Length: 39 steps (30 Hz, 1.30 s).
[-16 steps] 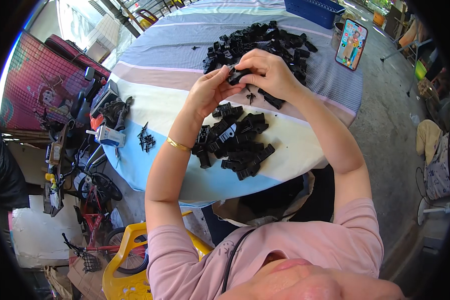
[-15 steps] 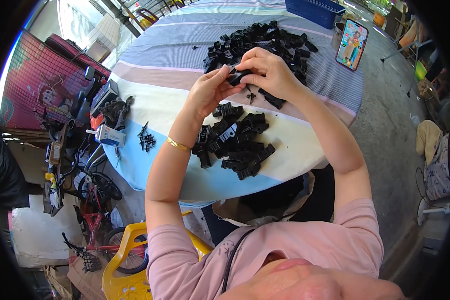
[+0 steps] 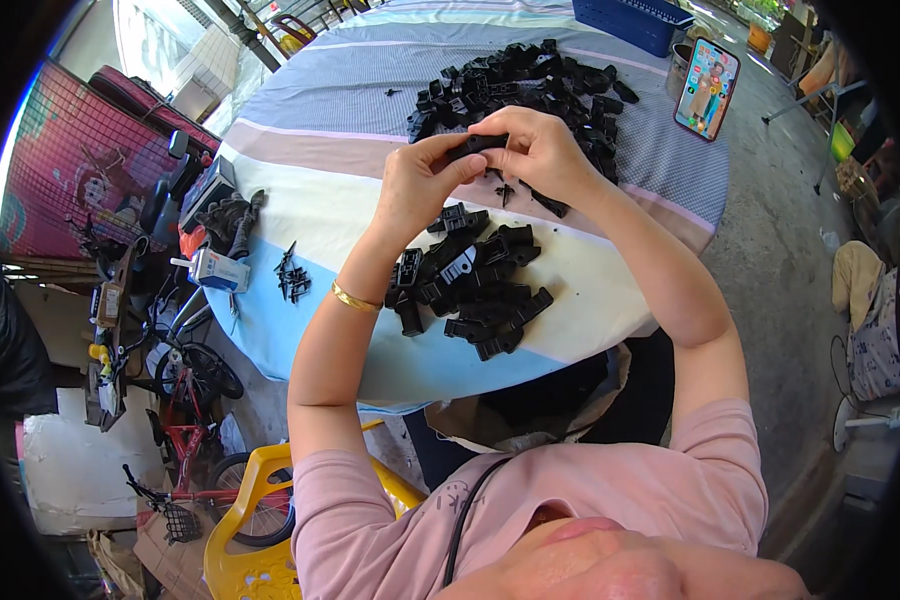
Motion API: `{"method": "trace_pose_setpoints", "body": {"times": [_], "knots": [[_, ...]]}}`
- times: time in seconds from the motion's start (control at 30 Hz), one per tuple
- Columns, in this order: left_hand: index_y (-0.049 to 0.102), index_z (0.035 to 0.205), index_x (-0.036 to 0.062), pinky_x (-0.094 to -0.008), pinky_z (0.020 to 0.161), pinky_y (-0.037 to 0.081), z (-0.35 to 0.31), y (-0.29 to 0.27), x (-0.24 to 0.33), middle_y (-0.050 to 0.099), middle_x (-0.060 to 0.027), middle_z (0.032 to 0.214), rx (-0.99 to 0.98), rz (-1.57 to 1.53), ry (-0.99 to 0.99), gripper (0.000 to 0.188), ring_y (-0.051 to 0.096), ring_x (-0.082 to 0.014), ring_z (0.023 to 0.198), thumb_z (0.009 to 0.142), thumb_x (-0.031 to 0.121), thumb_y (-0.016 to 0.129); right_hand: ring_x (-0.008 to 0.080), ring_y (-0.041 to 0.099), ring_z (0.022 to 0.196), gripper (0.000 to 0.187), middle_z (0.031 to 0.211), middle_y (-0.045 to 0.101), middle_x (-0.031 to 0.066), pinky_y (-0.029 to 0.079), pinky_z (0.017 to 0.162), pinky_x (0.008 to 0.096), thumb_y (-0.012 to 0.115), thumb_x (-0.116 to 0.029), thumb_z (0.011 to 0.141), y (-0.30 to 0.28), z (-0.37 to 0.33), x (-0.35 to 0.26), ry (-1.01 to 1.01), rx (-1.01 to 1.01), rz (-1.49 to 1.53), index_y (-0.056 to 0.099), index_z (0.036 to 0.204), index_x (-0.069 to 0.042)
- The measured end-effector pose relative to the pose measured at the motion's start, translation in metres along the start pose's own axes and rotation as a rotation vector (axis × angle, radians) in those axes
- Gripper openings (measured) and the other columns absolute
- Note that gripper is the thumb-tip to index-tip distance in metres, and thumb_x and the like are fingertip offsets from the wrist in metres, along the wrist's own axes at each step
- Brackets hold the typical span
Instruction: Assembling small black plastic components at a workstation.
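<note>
Between my two hands, raised over the table, is a small black plastic part. My left hand pinches its left end between thumb and fingers. On its other end, my right hand is closed, with fingers over the top. Beyond my hands lies a big heap of black plastic parts. Nearer me is a smaller pile of black parts, one with a grey face. Several thin black pieces lie to the left, and a few more small black pieces sit just below my right hand.
A striped cloth covers the round table. A phone stands upright at the right edge, beside a blue basket. At the left edge are a small box and dark gloves. A yellow chair is at lower left.
My left hand has turned, its thumb now pressing up against the black plastic part. The part sits flatter and slightly higher between my hands. Both piles stay as they were.
</note>
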<state>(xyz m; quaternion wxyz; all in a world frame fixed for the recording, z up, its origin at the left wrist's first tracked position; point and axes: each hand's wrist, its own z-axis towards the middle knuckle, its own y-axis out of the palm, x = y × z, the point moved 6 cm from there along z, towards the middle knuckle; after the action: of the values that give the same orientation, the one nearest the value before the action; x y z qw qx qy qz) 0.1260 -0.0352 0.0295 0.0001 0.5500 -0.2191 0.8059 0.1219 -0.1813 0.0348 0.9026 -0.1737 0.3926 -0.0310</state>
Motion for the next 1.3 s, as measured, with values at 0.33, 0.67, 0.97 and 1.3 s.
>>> {"method": "trace_pose_setpoints", "body": {"times": [0.33,0.67,0.97,1.3], "knots": [[0.062,0.108,0.0055,-0.0257,0.069,0.047,-0.022,-0.003,0.031,0.062,-0.0051,0.097,-0.562,0.222,0.168,0.034,0.057,-0.0144,0.085,0.075,0.010,0.069,0.0160,0.059,0.090,0.026,0.098,0.064,0.0063,0.047,0.078,0.0299,0.064,-0.012,0.079,-0.009,0.012,0.019,-0.008,-0.106,-0.204,0.062,0.104,-0.006],[0.065,0.099,0.0014,-0.0267,0.064,0.047,0.056,-0.059,-0.063,0.065,-0.0074,0.082,-0.043,0.522,-0.095,0.032,0.058,-0.0134,0.070,0.079,0.027,0.065,0.0186,0.047,0.111,0.027,0.101,0.060,0.0004,0.022,0.104,0.0547,0.052,-0.006,0.079,0.045,-0.001,0.024,-0.135,-0.464,-1.017,0.061,0.104,-0.009],[0.064,0.096,0.0030,-0.0373,0.083,0.044,0.088,-0.039,-0.080,0.059,-0.0193,0.098,0.193,0.904,0.055,0.039,0.056,-0.0354,0.092,0.065,0.026,0.073,0.0211,0.054,0.098,0.023,0.096,0.061,0.0019,0.032,0.099,0.0464,0.058,-0.009,0.077,0.028,0.000,0.015,-0.311,-0.124,-0.817,0.060,0.100,-0.008],[0.043,0.123,-0.0038,-0.0350,0.087,0.048,0.023,-0.007,-0.042,0.058,-0.0133,0.105,0.017,-0.868,-0.254,0.035,0.058,-0.0244,0.093,0.089,0.006,0.047,0.0089,0.059,0.077,0.027,0.095,0.062,0.0033,0.049,0.068,0.0219,0.057,-0.014,0.087,0.002,0.007,0.028,0.302,0.160,0.400,0.056,0.110,-0.001]]}}
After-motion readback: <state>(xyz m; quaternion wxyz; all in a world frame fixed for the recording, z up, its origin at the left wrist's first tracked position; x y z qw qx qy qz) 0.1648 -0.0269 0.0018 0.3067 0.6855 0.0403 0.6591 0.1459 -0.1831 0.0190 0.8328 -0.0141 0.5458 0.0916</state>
